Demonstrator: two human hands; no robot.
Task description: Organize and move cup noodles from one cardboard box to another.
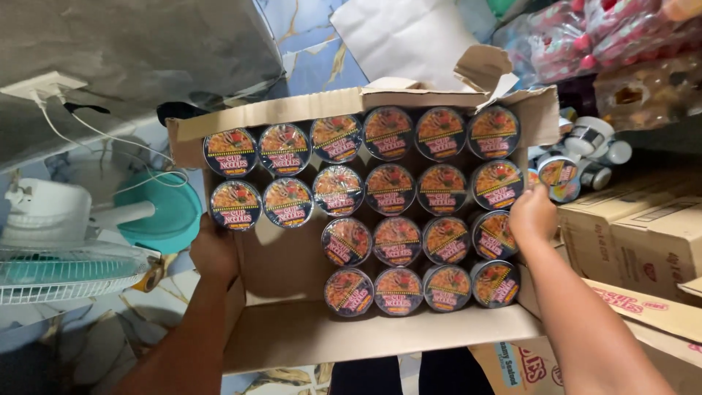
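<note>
We're looking straight down into an open brown cardboard box [292, 333], and both hands are on it. Our left hand [213, 252] grips the left wall of the box, fingers wrapped around the cardboard edge and clamped on it, just below the two cups in the second row. Our right hand [531, 216] is pressed against the right wall, fingers curled over the rim and closed on the cardboard, touching the side right beside the outermost cups.

Between the two sets of fingers sit the round instant noodle cups with dark foil lids showing orange noodles [391, 241], packed upright and touching one another. Two full rows of six run along the far side; nearer to us, two shorter rows of four hug the right side. That leaves a bare cardboard patch of the box floor just inward of our left fingers.

Beyond our left fingers, outside the box, there's a white electric fan with a teal base [88, 227] on the marbled blue floor [314, 44]. Out past our right fingers we see stacked closed brown cartons [643, 234], and a few loose noodle cups lying on their sides [578, 157] up near the box's far right corner. A torn cardboard flap [482, 69] sticks up at the far edge.
</note>
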